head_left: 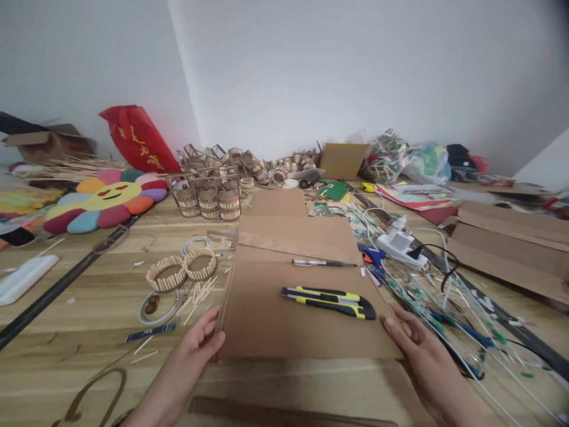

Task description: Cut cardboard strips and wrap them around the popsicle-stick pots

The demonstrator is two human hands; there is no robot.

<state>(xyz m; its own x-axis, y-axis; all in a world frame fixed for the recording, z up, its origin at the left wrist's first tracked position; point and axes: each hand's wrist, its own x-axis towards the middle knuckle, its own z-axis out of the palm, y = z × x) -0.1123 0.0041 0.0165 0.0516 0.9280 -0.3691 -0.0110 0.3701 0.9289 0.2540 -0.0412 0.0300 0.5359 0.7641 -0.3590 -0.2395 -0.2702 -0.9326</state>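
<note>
A flat piece of brown cardboard lies in front of me, its near edge between my hands. My left hand grips its near left corner, thumb on top. At the near right corner, my right hand holds it with the thumb on the upper face. On the cardboard rest a yellow and black utility knife and, farther back, a dark pen. Two rings of small wooden sticks are left of the cardboard, beside loose sticks.
A blue glue gun, a white power strip and tangled cables are on the right, near an open cardboard box. Farther back stand a rack with three round baskets, a flower cushion and a red bag.
</note>
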